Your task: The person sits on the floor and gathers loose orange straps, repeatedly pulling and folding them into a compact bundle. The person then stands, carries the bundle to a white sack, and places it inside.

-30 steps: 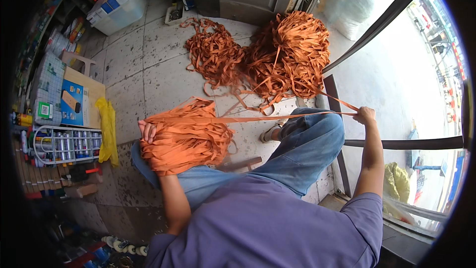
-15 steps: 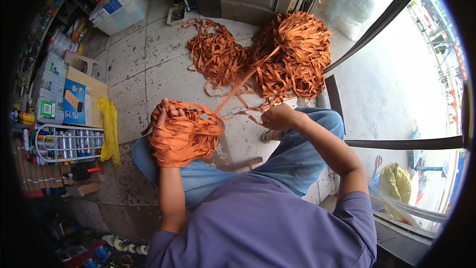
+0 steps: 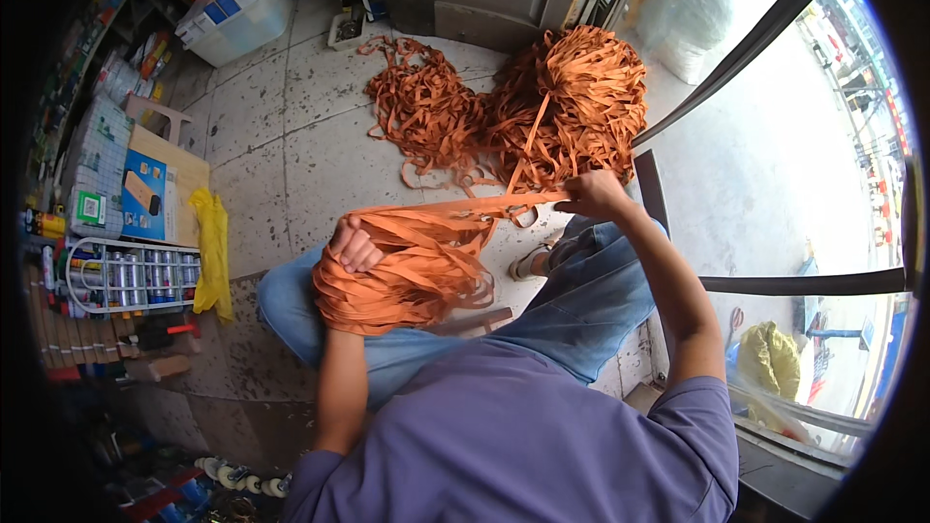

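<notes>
Floor: pale speckled tiles (image 3: 242, 121) stretch out ahead, and the widest room for a sweeping arm looks to be left of the heap.
Right-hand edge: here's a dark bar (image 3: 804, 282) running outward near the right forearm; a wide pull could knock an elbow on it.
Big heap: the orange heap (image 3: 591, 87) sits on the floor beyond the right hand, soft, probably weighty as a mass, best scooped from underneath.
Loose tangle: just left of that, a limp tangle (image 3: 426, 111), its loops likely to snag.
Held bundle: over the left thigh, the orange bundle (image 3: 397, 291); left hand (image 3: 356, 245) has its fingers clenched over the gathered loops. Pliable, fairly light, hardly fragile; that gathered end is the place to grip.
Strand: and one flat strand (image 3: 475, 204), stretched from bundle to right hand (image 3: 596, 196), fingers pinching it! Supple, maybe slippery, so nip across its width.
</notes>
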Available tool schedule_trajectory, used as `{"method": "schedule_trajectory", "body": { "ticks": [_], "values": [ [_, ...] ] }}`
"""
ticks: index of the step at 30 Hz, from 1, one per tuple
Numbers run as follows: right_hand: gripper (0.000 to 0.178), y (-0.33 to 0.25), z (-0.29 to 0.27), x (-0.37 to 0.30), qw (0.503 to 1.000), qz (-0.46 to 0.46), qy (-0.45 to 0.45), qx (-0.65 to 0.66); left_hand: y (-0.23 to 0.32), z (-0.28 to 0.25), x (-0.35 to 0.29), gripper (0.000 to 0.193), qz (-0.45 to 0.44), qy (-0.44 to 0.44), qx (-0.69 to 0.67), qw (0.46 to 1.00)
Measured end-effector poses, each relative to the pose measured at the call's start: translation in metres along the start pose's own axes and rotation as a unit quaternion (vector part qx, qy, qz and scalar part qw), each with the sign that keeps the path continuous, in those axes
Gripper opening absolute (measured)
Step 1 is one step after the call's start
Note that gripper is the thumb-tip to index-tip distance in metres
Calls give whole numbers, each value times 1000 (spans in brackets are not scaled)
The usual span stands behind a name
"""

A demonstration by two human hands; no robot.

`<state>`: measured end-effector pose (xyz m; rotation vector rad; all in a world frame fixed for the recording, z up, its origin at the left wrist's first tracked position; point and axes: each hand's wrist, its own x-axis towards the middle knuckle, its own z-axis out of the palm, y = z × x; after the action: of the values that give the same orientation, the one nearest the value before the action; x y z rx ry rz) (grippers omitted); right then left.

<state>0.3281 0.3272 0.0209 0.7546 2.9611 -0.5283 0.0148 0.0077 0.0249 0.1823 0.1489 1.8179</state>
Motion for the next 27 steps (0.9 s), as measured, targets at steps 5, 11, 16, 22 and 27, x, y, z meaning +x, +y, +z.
{"method": "schedule_trajectory", "body": {
  "ticks": [5,11,16,22,27],
  "values": [
    [15,195,-20,-185,882,390,13,-264,54,-36,-5,35,139,-69,-22,988],
    [22,150,-21,-157,851,484,41,-201,58,-44,-5,38,205,-39,9,978],
    [32,12,-33,-54,969,219,-17,-109,46,15,3,42,133,-19,31,991],
    [19,-146,-1,9,965,-230,-124,26,-1,30,13,25,65,80,63,993],
    [23,-222,20,47,972,-231,21,28,-43,12,4,26,-89,197,403,889]
  ]
}}
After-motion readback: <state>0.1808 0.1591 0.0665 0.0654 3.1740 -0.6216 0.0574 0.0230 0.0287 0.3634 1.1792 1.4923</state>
